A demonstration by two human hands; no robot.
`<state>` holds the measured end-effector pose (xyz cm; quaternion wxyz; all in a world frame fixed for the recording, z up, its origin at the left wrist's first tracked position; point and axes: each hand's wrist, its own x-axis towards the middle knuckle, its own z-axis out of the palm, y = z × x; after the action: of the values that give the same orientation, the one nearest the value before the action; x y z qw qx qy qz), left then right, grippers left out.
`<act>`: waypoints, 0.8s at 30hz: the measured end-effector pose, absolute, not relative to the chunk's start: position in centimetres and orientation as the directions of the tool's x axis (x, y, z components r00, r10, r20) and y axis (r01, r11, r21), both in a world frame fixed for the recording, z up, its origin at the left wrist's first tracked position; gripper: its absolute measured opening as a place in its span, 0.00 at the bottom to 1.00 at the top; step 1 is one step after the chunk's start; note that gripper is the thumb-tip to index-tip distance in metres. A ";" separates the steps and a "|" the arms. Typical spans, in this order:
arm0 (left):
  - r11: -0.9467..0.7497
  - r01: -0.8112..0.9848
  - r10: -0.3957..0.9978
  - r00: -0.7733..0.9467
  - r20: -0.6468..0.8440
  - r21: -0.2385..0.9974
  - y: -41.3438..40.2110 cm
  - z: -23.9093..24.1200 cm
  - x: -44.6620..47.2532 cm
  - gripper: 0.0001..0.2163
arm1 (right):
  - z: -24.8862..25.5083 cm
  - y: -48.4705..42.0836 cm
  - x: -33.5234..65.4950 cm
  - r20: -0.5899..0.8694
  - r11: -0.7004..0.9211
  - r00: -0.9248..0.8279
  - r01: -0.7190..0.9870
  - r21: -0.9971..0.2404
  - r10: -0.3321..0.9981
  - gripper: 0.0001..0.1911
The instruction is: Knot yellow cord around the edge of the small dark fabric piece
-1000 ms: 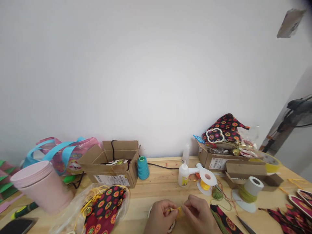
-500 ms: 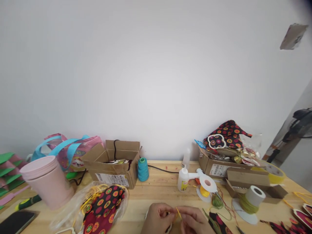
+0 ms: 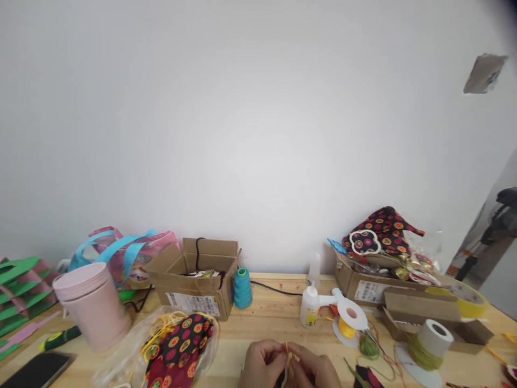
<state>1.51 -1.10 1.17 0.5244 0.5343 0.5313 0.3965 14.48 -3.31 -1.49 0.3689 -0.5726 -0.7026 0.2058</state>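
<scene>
At the bottom edge of the head view my left hand and my right hand meet over the wooden table. Both are closed in a pinch on a thin yellow cord that sticks up between the fingertips. The lower parts of both hands are cut off by the frame. A clear bag of patterned dark fabric and yellow cord lies just left of my left hand. A white spool of yellow cord stands to the upper right of my right hand.
Along the wall stand a pink jar, a pink and blue bag, an open cardboard box, a teal thread cone, a glue bottle and boxes of fabric pieces. A green thread spool sits right.
The camera has tilted up, so my hands sit lower in view. My fingers have drawn closer together on the yellow cord, which now stands upright between them.
</scene>
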 end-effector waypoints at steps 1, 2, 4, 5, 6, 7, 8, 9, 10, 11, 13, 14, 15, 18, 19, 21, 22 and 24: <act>0.132 0.151 0.983 0.109 -0.149 0.980 -1.1 1.1 1.4 0.11 | -1.1 -3.1 14.3 0.271 0.266 -0.105 0.691 -0.672 0.957 0.20; 0.148 0.149 0.982 0.092 -0.163 0.978 -1.1 1.1 1.4 0.11 | -0.7 -3.0 14.3 0.264 0.271 -0.126 0.724 -0.634 0.956 0.18; 0.166 0.136 0.983 0.057 -0.175 0.977 -1.1 1.0 1.2 0.11 | -0.1 -2.8 14.1 0.268 0.265 -0.129 0.776 -0.572 0.955 0.16; 0.165 0.126 0.984 0.045 -0.171 0.978 -1.1 0.9 1.2 0.11 | 0.0 -2.7 14.1 0.276 0.255 -0.117 0.798 -0.546 0.954 0.15; 0.157 0.119 0.986 0.037 -0.163 0.980 -1.2 1.0 1.2 0.11 | -0.1 -2.7 14.0 0.281 0.247 -0.108 0.816 -0.523 0.954 0.14; 0.148 0.113 0.987 0.039 -0.153 0.982 -1.2 1.0 1.2 0.11 | -0.2 -2.7 13.9 0.284 0.245 -0.109 0.829 -0.503 0.953 0.13; 0.139 0.111 0.988 0.050 -0.146 0.984 -1.2 1.1 1.2 0.11 | -0.5 -2.7 13.9 0.284 0.248 -0.117 0.839 -0.485 0.952 0.13; 0.135 0.114 0.987 0.069 -0.143 0.984 -1.2 1.2 1.3 0.12 | -0.7 -2.7 13.9 0.283 0.256 -0.131 0.844 -0.470 0.950 0.13; 0.131 0.120 0.985 0.095 -0.143 0.984 -1.1 1.3 1.3 0.12 | -1.0 -2.7 13.9 0.277 0.266 -0.147 0.847 -0.461 0.949 0.14; 0.125 0.130 0.982 0.125 -0.141 0.984 -1.1 1.4 1.4 0.12 | -1.2 -2.8 14.1 0.269 0.273 -0.162 0.847 -0.456 0.950 0.14; 0.106 0.157 0.974 0.184 -0.135 0.982 -0.9 1.4 1.6 0.12 | -1.3 -2.9 14.4 0.256 0.275 -0.171 0.849 -0.452 0.951 0.14; 0.093 0.171 0.971 0.204 -0.127 0.981 -0.9 1.4 1.6 0.12 | -1.2 -3.0 14.5 0.250 0.270 -0.170 0.849 -0.453 0.953 0.13; 0.077 0.181 0.968 0.223 -0.117 0.980 -0.8 1.3 1.7 0.12 | -1.0 -3.1 14.7 0.247 0.263 -0.162 0.850 -0.457 0.955 0.13; 0.032 0.172 0.961 0.266 -0.078 0.985 -0.6 0.8 1.7 0.13 | -0.3 -3.3 14.9 0.255 0.235 -0.119 0.840 -0.490 0.960 0.11; 0.021 0.165 0.961 0.267 -0.065 0.986 -0.5 0.6 1.7 0.13 | -0.1 -3.3 15.0 0.257 0.223 -0.102 0.835 -0.503 0.961 0.10; 0.002 0.167 0.967 0.250 -0.044 0.986 -0.3 0.0 1.8 0.13 | 0.2 -3.3 15.0 0.255 0.198 -0.069 0.828 -0.524 0.964 0.10; -0.012 0.180 0.971 0.239 -0.032 0.984 -0.3 -0.4 1.8 0.13 | 0.3 -3.3 15.1 0.253 0.189 -0.058 0.825 -0.532 0.966 0.09; -0.035 0.208 0.972 0.234 -0.015 0.978 -0.1 -0.9 1.8 0.14 | 0.4 -3.3 15.1 0.247 0.175 -0.041 0.819 -0.547 0.968 0.09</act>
<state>1.80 -0.10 -0.91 0.4973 0.6080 0.4851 0.3843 15.11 -3.33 0.36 0.2888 -0.6292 -0.7099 0.1293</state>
